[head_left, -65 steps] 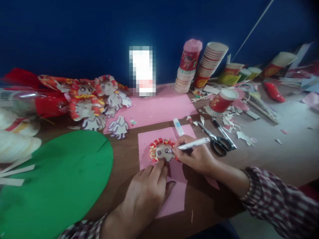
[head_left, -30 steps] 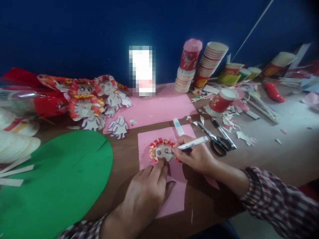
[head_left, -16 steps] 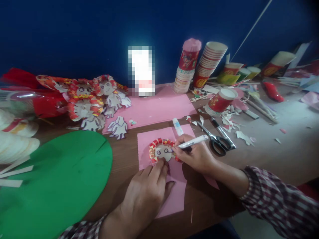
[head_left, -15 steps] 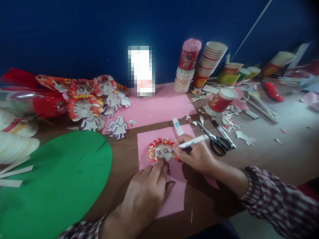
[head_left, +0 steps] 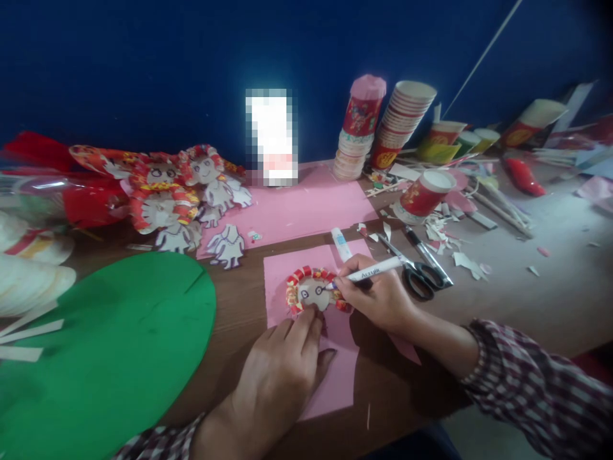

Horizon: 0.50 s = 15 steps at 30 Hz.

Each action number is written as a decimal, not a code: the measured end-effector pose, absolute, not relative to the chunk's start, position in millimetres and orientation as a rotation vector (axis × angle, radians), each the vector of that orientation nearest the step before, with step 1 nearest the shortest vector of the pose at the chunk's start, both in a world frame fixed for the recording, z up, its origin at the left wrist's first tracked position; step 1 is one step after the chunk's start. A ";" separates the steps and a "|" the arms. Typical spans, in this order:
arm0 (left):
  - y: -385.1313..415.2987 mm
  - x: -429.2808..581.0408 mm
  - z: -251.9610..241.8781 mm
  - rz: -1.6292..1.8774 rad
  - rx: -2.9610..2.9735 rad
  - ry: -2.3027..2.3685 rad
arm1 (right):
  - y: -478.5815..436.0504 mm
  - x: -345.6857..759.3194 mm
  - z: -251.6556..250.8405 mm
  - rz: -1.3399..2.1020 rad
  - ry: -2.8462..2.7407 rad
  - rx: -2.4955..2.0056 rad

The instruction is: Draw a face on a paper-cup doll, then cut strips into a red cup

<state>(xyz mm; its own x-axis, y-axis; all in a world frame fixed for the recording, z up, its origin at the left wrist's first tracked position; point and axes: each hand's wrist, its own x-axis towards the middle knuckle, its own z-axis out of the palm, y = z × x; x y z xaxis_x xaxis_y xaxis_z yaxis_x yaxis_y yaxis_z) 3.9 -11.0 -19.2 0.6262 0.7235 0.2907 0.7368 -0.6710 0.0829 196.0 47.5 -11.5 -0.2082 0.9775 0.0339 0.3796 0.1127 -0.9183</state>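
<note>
On a pink paper sheet (head_left: 335, 377) lies a paper-cup face (head_left: 306, 302) ringed by curled red and gold strips, with two round eyes drawn on it. My right hand (head_left: 378, 297) grips a white acrylic marker (head_left: 374, 271), its tip at the right-hand eye. My left hand (head_left: 287, 361) rests over the lower edge of the face, fingertips holding it against the sheet and thumb apart. A glue stick (head_left: 341, 243) lies at the sheet's top edge. Black-handled scissors (head_left: 421, 278) sit right of my right hand. The lower part of the face is hidden by my left fingers.
A green oval board (head_left: 119, 345) covers the left side. Behind it are finished paper faces (head_left: 163, 185) and white paper cut-outs (head_left: 227, 246). Stacked paper cups (head_left: 405, 121) stand at the back, near a single tilted cup (head_left: 426, 195). Paper scraps (head_left: 469, 263) lie at right.
My right hand and the marker have shifted slightly; the marker's tip has come a little up and left beside the right-hand eye. My left hand stays in place.
</note>
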 end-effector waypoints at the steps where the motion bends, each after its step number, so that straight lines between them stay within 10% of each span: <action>1: -11.1 3.6 -19.3 -0.463 -2.793 -1.255 | 47.6 196.0 -12.6 1.101 -1.669 -1.338; 15: -10.4 4.5 -18.1 -0.456 -2.790 -1.269 | 47.8 193.4 -6.7 1.111 -1.755 -1.293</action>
<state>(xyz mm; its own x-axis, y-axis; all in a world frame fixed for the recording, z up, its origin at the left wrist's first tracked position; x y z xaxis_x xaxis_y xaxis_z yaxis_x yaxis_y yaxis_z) 4.5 -10.4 -18.1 0.6217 0.7306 0.2823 0.7433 -0.6640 0.0816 193.4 47.8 -6.7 -0.2745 0.9609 0.0351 0.3792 0.1417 -0.9144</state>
